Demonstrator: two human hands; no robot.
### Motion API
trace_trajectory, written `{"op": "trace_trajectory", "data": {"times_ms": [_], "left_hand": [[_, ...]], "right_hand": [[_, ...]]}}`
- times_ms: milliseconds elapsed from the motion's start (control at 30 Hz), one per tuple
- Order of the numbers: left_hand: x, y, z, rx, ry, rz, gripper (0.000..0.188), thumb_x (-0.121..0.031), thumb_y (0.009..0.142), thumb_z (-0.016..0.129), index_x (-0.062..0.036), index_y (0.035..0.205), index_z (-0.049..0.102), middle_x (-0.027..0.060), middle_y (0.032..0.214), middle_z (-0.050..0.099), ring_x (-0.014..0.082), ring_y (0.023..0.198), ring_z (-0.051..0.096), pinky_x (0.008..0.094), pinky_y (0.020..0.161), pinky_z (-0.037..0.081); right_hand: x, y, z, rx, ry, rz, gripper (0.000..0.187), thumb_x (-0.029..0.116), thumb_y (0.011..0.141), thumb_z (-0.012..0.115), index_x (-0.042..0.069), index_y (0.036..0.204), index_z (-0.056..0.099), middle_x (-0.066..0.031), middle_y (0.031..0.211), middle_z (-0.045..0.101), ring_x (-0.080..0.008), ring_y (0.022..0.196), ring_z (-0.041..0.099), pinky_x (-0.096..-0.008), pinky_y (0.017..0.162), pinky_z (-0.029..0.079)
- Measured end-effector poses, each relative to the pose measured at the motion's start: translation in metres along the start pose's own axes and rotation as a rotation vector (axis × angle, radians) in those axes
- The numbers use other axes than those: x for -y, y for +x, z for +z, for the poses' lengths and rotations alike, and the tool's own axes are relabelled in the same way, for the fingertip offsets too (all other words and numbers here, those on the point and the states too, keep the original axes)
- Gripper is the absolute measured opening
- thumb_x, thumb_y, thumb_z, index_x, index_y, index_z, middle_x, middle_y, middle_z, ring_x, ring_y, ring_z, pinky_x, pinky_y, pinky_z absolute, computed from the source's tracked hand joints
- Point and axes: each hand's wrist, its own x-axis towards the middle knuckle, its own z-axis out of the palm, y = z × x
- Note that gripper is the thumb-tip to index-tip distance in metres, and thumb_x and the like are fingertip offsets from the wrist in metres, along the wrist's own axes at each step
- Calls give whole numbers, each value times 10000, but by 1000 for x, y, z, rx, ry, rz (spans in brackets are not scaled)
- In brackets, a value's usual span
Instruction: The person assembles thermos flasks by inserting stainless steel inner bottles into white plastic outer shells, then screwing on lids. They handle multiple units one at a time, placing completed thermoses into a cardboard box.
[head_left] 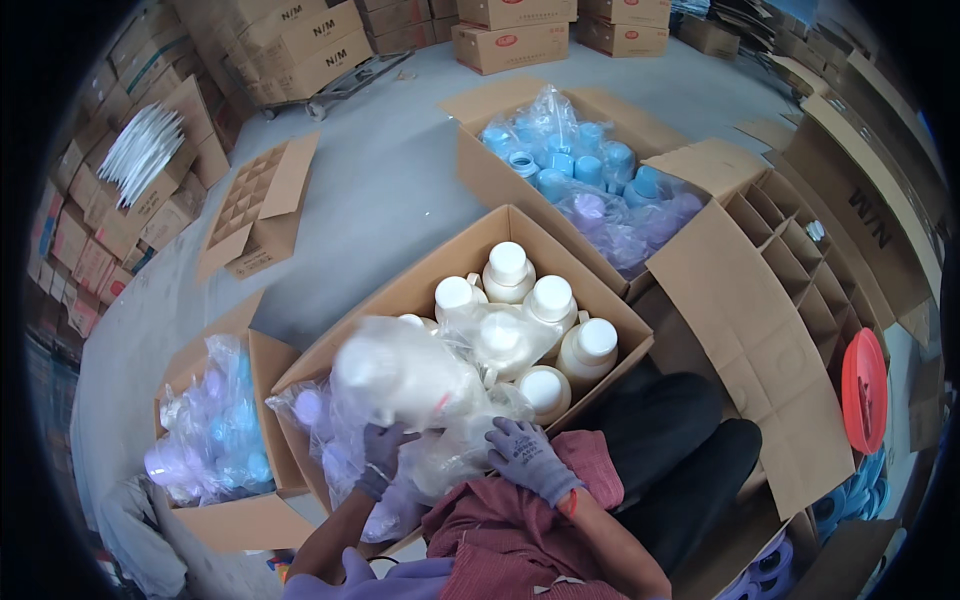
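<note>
A white bottle [405, 375], smeared by motion, tilts above the near part of a large open carton [390, 300], with clear plastic around it. My left hand [385, 455], in a grey-purple glove, closes on the plastic just below the bottle; some of its fingers are hidden. To the right, my right hand [532, 462], in a matching glove, bends its fingers over the crumpled clear plastic bag [460, 455]. Several cream jugs with white caps [508, 265] stand upright in the carton. Purple bagged pieces [315, 410] lie in its left corner.
Bagged blue containers [570, 160] fill a carton behind. A smaller carton [265, 385] at left holds bagged purple and blue pieces. Divided cartons stand at left [250, 195] and right [790, 250]. A red round lid or basin [864, 390] is far right. Stacked boxes [510, 45] line the back.
</note>
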Motion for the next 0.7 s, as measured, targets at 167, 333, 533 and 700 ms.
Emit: {"op": "trace_trajectory", "data": {"times_ms": [167,333,533,700], "left_hand": [[17,37,17,332,843,-315,327,-293,850,712,32,881,723,64,745,684,131,751,668,294,611,505],[-82,101,29,841,915,-529,341,-313,923,657,-29,1105,707,63,907,716,121,763,668,276,722,572],[-36,216,32,-164,1552,284,688,-437,785,734,-143,1367,511,187,1247,603,380,1014,670,476,819,570],[-54,227,25,84,1448,42,931,-426,600,828,-129,1392,440,223,1381,447,436,1161,581,503,952,505]], "right_hand": [[-4,-1,-2,-22,155,57,314,282,886,587,129,1158,625,-138,1215,596,-363,1073,587,-478,944,459],[-1,-13,-20,-69,201,87,311,280,892,589,133,1162,636,-128,1221,604,-354,1080,593,-481,939,466],[1,-7,-12,-16,199,91,317,287,899,583,132,1169,645,-130,1203,621,-358,1068,596,-474,948,464],[3,-10,-19,-23,302,117,314,252,919,604,91,1187,636,-153,1220,614,-362,1113,579,-452,975,456]]}}
